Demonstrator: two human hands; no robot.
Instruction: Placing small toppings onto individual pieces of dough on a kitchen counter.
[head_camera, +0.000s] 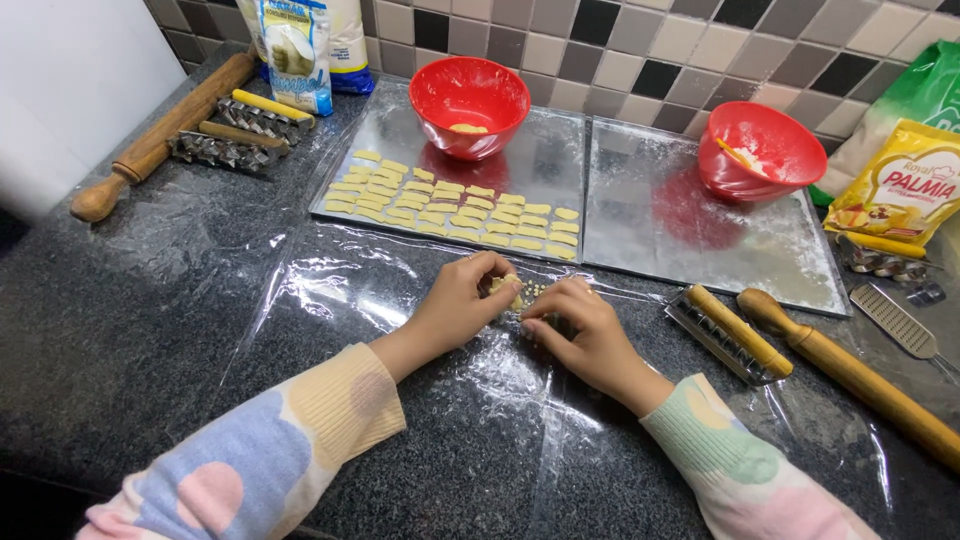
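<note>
My left hand and my right hand meet over a clear plastic sheet on the dark granite counter. Between the fingertips of both hands sits a small piece of pale yellow dough, with a few crumbs beside it. Just beyond my hands lies a metal baking tray holding several rows of small yellow dough strips. A red bowl with a bit of dough inside stands at the back of that tray.
A second floured tray on the right carries another red bowl. Rolling pins, ridged metal cutters with wooden handles, a grater, a flour bag and a yellow packet lie around. Tiled wall behind.
</note>
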